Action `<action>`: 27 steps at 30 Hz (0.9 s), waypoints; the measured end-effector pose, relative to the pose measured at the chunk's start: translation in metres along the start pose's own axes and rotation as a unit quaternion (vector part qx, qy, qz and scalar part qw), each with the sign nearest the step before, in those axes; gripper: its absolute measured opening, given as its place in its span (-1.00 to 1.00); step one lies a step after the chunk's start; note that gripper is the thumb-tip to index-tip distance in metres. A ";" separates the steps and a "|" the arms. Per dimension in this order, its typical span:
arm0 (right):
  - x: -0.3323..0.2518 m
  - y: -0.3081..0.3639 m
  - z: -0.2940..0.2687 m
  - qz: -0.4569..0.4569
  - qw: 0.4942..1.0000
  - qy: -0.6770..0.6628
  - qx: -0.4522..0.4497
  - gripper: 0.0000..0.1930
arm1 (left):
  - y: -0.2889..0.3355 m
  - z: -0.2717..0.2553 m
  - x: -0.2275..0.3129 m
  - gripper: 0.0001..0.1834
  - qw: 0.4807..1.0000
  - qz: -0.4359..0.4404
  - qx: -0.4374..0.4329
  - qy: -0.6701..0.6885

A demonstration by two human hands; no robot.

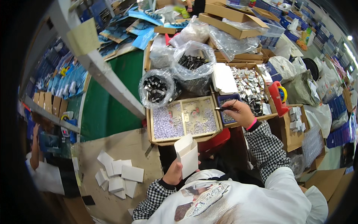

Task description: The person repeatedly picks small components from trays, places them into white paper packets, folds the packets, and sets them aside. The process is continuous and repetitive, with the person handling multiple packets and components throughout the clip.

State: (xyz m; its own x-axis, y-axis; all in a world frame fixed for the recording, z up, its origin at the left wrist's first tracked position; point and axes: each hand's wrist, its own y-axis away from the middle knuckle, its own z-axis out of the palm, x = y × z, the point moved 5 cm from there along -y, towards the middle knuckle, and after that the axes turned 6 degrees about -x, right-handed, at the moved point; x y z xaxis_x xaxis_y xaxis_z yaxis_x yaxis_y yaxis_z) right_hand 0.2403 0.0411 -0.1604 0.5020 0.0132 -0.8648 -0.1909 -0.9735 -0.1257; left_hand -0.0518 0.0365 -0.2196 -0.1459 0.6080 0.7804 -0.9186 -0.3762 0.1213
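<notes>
While left hand [173, 173] grips white box [187, 156], right hand [240, 113] pinches a dark clip [225, 108].

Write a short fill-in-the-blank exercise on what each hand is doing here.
1. The left hand holds an open ____ box.
2. The right hand holds a thin dark tool over a small ____ tray.
3. The divided cardboard tray has ____ compartments.

Missing words: white; blue; two

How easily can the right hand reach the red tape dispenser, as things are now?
Probably yes. The right hand is over the small blue tray, and the red tape dispenser stands just to its right with nothing between them. But the hand already holds a thin dark tool.
</notes>
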 end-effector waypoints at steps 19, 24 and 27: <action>-0.155 0.017 0.099 -0.283 0.918 0.162 -0.227 -0.75 | 0.015 -0.011 -0.001 0.00 0.998 0.025 -0.031 -0.039; -0.136 0.024 0.116 -0.044 0.979 -0.115 -0.164 -0.60 | 0.014 -0.014 -0.001 0.01 0.997 0.055 -0.014 -0.055; -0.132 0.030 0.126 -0.093 0.989 -0.103 -0.042 -0.61 | 0.013 -0.017 0.003 -0.02 0.995 0.090 0.006 -0.044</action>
State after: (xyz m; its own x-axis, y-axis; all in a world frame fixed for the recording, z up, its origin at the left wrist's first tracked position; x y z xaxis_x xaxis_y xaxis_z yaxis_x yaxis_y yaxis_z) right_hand 0.0620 0.0388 -0.1109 0.3377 0.2321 -0.9122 -0.0363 -0.9652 -0.2591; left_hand -0.0704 0.0449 -0.2259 -0.2745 0.4658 0.8412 -0.8760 -0.4820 -0.0189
